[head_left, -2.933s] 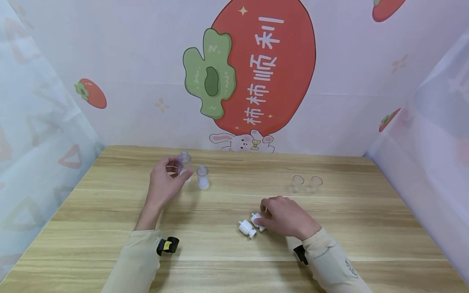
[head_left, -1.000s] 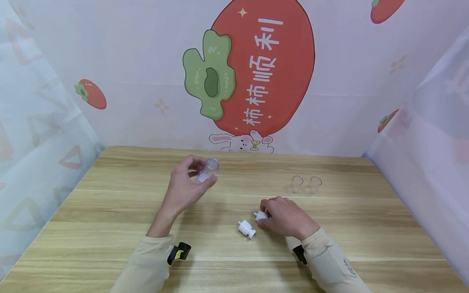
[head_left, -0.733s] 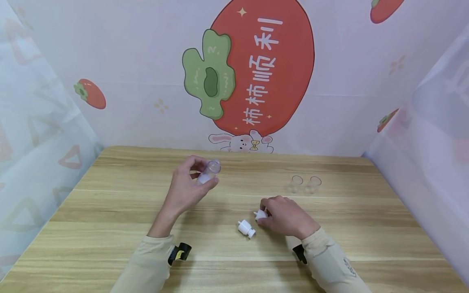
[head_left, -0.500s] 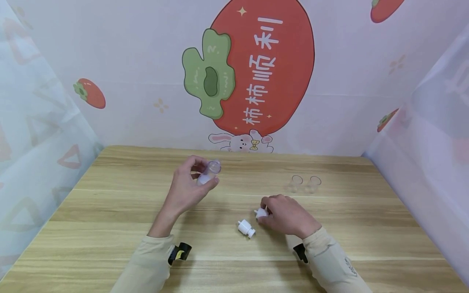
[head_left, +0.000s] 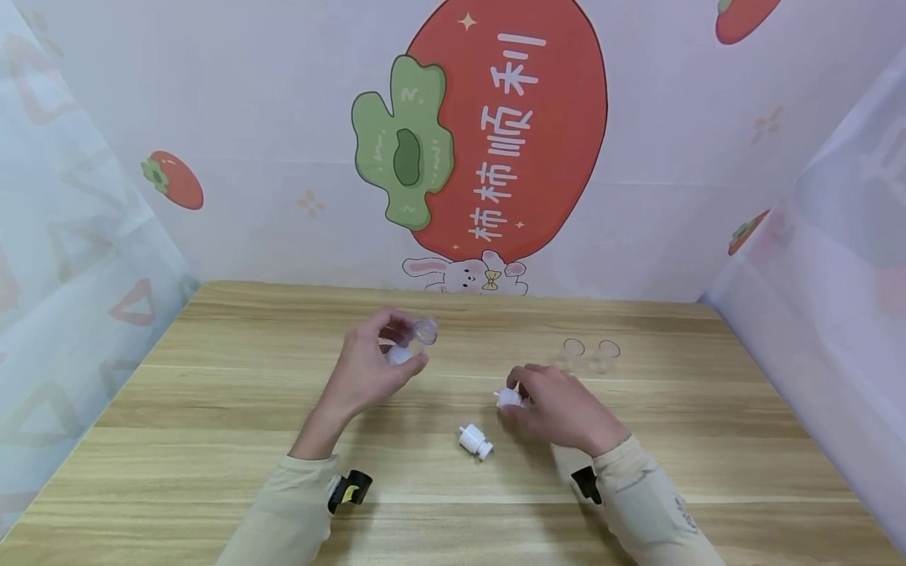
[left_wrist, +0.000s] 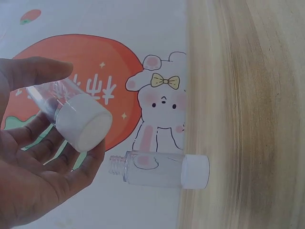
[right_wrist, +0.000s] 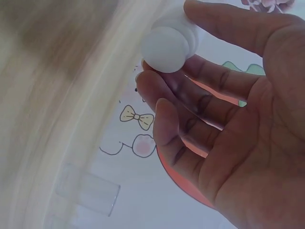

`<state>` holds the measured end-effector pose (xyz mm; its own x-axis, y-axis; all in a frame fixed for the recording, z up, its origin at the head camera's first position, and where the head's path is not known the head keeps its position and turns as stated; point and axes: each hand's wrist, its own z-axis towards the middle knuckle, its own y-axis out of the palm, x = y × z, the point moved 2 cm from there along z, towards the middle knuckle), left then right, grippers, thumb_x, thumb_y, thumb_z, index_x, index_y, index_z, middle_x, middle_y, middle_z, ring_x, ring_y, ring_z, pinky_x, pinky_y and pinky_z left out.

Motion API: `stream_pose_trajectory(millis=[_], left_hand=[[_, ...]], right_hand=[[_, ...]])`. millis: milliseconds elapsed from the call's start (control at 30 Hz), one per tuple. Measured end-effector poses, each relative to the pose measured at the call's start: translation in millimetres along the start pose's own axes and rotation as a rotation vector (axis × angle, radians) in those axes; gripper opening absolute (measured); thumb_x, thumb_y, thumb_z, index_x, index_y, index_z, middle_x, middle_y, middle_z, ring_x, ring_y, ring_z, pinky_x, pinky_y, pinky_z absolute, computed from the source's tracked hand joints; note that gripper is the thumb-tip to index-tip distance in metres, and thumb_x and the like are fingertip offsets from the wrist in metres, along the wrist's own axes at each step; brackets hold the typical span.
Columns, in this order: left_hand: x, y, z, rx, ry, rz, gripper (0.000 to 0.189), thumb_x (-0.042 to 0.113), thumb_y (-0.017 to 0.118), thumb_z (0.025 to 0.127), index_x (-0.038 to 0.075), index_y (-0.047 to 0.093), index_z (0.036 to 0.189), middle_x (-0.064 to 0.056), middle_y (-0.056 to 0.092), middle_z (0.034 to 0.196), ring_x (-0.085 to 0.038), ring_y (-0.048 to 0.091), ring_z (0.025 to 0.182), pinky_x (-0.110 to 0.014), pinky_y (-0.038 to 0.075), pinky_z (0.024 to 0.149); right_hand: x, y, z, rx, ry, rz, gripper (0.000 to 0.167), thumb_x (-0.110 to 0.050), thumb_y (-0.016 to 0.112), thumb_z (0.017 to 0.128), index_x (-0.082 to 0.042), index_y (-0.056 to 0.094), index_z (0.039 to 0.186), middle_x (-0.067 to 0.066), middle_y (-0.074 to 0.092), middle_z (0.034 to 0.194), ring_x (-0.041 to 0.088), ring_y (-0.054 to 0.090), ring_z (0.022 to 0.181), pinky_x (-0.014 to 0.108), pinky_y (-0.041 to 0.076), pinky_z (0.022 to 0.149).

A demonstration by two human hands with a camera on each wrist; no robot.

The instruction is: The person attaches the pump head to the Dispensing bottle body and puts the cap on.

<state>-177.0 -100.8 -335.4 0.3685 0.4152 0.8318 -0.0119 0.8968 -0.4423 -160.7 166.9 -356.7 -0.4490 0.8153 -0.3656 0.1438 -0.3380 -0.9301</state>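
Note:
In the head view my left hand point(head_left: 361, 362) grips a small clear bottle point(head_left: 425, 331) with a white base, tilted so its neck leans right. That base point(left_wrist: 88, 124) faces the camera in the left wrist view. Beside it a second clear bottle point(left_wrist: 155, 169) with a threaded neck stands upright on the table; my left hand hides it from the head camera. My right hand point(head_left: 566, 409) pinches a white pump head point(head_left: 508, 398) between thumb and fingertips, its round end point(right_wrist: 165, 49) showing in the right wrist view. Another white pump head point(head_left: 475, 442) lies on the table between my hands.
Two clear caps point(head_left: 569, 358) point(head_left: 603, 359) stand at the back right of the wooden table point(head_left: 212, 440). A printed cloth backdrop point(head_left: 283, 118) rises behind the table, with white side sheets at left and right.
My left hand has shifted right from one bottle to the other, which it now holds tilted. My right hand has taken its pump head away from the one beside it.

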Motion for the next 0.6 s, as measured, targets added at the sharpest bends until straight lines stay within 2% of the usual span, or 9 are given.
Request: stream_pose_trajectory(millis=[300, 600], left_hand=[[-0.3, 5.2, -0.6, -0.041, 0.002, 0.057, 0.037, 0.005, 0.082, 0.077, 0.003, 0.065, 0.109, -0.010, 0.066, 0.103, -0.025, 0.062, 0.093, -0.040, 0.055, 0.084], [0.4, 12.2, -1.8, -0.070, 0.002, 0.099, 0.036, 0.005, 0.084, 0.075, 0.003, 0.066, 0.106, -0.008, 0.065, 0.100, -0.023, 0.063, 0.089, -0.039, 0.055, 0.083]], right_hand=[[3.7, -6.6, -2.2, 0.054, -0.034, 0.027, 0.023, -0.022, 0.079, 0.090, -0.009, 0.067, 0.106, -0.007, 0.061, 0.089, 0.017, 0.060, 0.081, 0.033, 0.050, 0.073], [2.3, -17.3, -4.5, 0.130, -0.077, 0.059, 0.022, -0.021, 0.079, 0.090, -0.010, 0.067, 0.106, -0.007, 0.062, 0.091, 0.013, 0.059, 0.084, 0.032, 0.052, 0.075]])
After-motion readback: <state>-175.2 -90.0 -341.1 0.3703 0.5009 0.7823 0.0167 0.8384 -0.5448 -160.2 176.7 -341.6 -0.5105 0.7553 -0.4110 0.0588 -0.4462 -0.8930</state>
